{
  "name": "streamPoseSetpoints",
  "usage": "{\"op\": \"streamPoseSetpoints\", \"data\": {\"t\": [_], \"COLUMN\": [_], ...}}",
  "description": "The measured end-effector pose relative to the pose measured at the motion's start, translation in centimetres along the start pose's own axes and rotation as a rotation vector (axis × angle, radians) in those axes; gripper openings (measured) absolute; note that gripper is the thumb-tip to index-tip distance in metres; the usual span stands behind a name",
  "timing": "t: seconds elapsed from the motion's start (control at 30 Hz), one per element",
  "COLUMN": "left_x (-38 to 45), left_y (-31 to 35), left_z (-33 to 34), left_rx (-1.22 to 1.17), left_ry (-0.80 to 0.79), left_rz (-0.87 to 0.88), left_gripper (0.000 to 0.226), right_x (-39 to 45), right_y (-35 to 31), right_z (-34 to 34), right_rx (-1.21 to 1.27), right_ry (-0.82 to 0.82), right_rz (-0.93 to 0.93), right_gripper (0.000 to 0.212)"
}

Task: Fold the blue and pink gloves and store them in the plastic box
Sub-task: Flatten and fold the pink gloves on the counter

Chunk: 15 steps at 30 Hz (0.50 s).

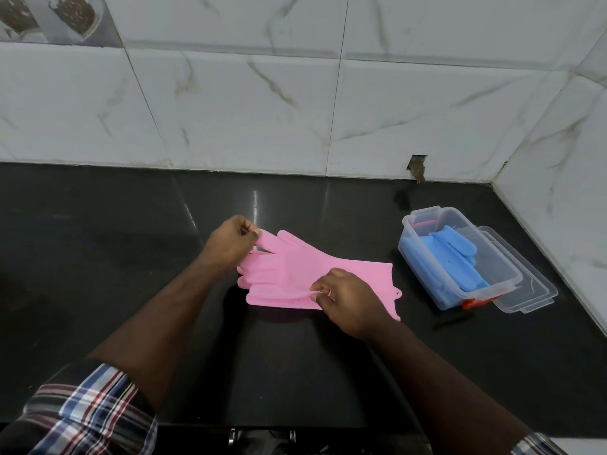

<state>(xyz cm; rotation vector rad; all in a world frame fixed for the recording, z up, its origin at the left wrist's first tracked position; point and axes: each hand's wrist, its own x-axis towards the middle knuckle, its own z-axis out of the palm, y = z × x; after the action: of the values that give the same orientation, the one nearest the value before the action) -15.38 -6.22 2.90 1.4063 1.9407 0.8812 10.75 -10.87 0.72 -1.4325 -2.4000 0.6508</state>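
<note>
Left hand (pixel 230 244) pinching pink glove (pixel 295 270) fingertip; right hand (pixel 348 300) pinching palm edge.

The gloves (pixel 295 274) on the counter (pixel 115 241) are plain pink; the counter is glossy black. The gloves (pixel 456 254) in the box (pixel 427 277) are blue. The box is clear plastic with a red clip (pixel 470 303), and its lid (pixel 525 287) is clear too. The wall (pixel 246 103) tiles are white with grey veining. The sleeve (pixel 85 412) is plaid in blue, red and white.
</note>
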Motion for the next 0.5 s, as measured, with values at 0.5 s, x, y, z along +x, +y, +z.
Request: {"op": "streamPoseSetpoints", "data": {"t": [0.5], "left_x": [-0.4], "left_y": [-4.0], "left_z": [-0.7], "left_rx": [-0.001], "left_ry": [-0.089], "left_rz": [-0.255], "left_gripper": [0.019], "right_x": [0.8], "right_y": [1.9], "right_z": [-0.3], "right_rx": [-0.007], "right_ry": [0.046], "right_rz": [0.142], "right_gripper": [0.029]}}
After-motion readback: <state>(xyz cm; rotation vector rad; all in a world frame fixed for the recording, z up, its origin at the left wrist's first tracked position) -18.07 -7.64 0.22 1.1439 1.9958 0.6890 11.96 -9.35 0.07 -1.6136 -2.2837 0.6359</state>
